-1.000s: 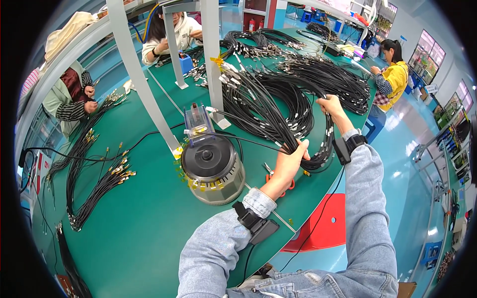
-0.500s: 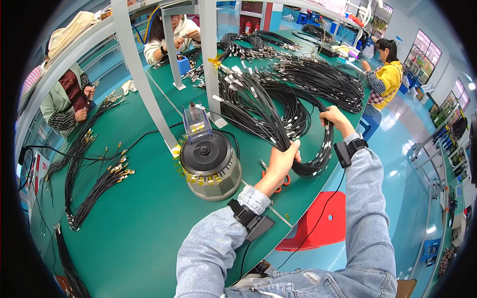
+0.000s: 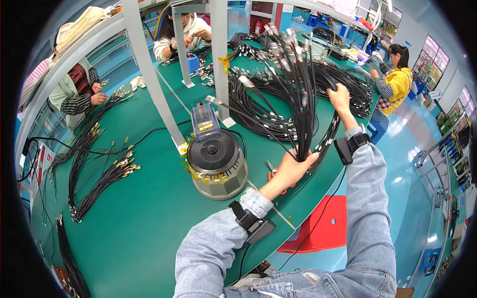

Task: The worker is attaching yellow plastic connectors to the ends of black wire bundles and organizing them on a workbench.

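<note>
My left hand point(image 3: 294, 170) is closed around a thick bundle of black cables point(image 3: 304, 111) with white and metal connector ends. Those ends fan upward above my fist, and a few single cables splay off to the left. Farther right, my right hand point(image 3: 341, 101) grips a looped part of black cables, apparently the same bundle, which curves down toward my left hand. A hand tool with red-orange handles point(image 3: 271, 176) lies on the green table, partly hidden behind my left wrist.
A round grey-and-black machine point(image 3: 212, 154) with a clear top box stands left of my hands, beside grey shelf posts point(image 3: 219, 64). More cable piles point(image 3: 261, 111) cover the table's far side; others point(image 3: 77, 184) lie left. A red stool point(image 3: 323, 226) stands below the edge. Several people work around.
The cable ends have swung from leaning left to standing nearly upright. My left hand has shifted slightly right and down; my right hand has moved up the table with its cables.
</note>
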Action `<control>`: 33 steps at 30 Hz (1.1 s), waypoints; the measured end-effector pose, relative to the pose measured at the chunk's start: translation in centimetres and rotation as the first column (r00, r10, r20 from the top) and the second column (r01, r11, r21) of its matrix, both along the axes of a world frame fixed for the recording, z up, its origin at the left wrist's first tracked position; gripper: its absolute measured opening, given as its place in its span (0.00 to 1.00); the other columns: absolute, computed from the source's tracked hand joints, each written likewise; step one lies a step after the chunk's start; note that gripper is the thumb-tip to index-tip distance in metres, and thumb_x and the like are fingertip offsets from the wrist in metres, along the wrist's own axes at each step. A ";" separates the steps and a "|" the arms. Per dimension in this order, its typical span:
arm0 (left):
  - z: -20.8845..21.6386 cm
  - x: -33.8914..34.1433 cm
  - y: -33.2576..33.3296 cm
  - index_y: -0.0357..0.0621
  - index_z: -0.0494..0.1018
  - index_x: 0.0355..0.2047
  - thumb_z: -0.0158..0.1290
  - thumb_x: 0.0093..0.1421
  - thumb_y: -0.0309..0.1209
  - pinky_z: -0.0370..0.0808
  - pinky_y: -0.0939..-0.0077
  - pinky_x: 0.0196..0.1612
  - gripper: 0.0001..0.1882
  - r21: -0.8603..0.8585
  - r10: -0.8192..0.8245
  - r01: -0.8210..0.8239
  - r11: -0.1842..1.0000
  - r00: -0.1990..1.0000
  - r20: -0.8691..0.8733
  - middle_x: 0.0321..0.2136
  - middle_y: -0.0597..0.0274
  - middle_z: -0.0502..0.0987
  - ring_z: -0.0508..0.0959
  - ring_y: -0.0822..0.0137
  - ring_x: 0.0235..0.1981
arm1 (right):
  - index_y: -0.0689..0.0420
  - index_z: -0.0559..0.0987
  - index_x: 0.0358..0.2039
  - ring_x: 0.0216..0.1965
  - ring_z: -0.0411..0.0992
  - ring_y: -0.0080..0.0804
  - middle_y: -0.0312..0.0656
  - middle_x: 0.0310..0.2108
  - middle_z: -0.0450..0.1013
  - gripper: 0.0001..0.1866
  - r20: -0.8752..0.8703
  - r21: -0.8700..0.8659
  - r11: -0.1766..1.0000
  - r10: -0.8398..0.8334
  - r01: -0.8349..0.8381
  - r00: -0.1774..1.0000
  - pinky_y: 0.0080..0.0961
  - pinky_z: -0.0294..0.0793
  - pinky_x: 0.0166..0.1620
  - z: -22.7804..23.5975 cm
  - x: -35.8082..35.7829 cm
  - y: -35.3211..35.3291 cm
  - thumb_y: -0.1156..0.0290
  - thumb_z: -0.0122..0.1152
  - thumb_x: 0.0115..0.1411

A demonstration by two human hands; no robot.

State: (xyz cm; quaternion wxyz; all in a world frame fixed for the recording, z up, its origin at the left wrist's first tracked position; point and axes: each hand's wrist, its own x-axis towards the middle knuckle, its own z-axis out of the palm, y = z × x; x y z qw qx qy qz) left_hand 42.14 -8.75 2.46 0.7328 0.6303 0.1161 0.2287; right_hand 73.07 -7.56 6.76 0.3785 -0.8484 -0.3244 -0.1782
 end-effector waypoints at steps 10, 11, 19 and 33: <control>4.8 -0.5 -1.0 0.42 0.69 0.23 0.54 0.57 0.35 0.66 0.81 0.29 0.11 -0.407 0.307 -0.190 0.893 0.920 0.245 0.17 0.68 0.70 0.70 0.77 0.21 | 0.62 0.75 0.31 0.34 0.73 0.50 0.54 0.29 0.74 0.15 0.120 0.160 0.986 -0.067 0.047 0.991 0.38 0.70 0.39 5.1 0.0 -6.1 0.63 0.59 0.49; 5.1 -0.6 -1.2 0.42 0.69 0.23 0.54 0.57 0.35 0.66 0.81 0.29 0.11 -0.405 0.303 -0.185 0.895 0.919 0.251 0.17 0.68 0.70 0.70 0.77 0.21 | 0.61 0.75 0.32 0.37 0.72 0.52 0.55 0.30 0.74 0.15 0.116 0.157 0.986 -0.067 0.048 0.991 0.40 0.70 0.40 5.9 -0.3 -6.6 0.63 0.58 0.49; 6.7 -2.0 -3.0 0.44 0.66 0.22 0.51 0.59 0.32 0.67 0.80 0.28 0.11 -0.135 -0.041 0.080 0.988 0.962 0.268 0.14 0.69 0.68 0.69 0.75 0.19 | 0.61 0.75 0.35 0.39 0.73 0.54 0.55 0.33 0.74 0.13 0.328 -0.391 0.897 -0.072 0.205 0.942 0.44 0.71 0.42 9.4 -5.6 -4.4 0.68 0.52 0.51; 9.6 -6.6 -5.0 0.43 0.68 0.22 0.53 0.57 0.34 0.63 0.83 0.25 0.11 -0.060 0.045 -0.027 0.998 0.946 0.322 0.15 0.71 0.68 0.67 0.80 0.19 | 0.65 0.72 0.24 0.18 0.72 0.33 0.47 0.20 0.72 0.07 -0.311 0.374 0.915 -0.032 0.154 0.950 0.29 0.70 0.22 8.3 0.7 -12.4 0.73 0.53 0.48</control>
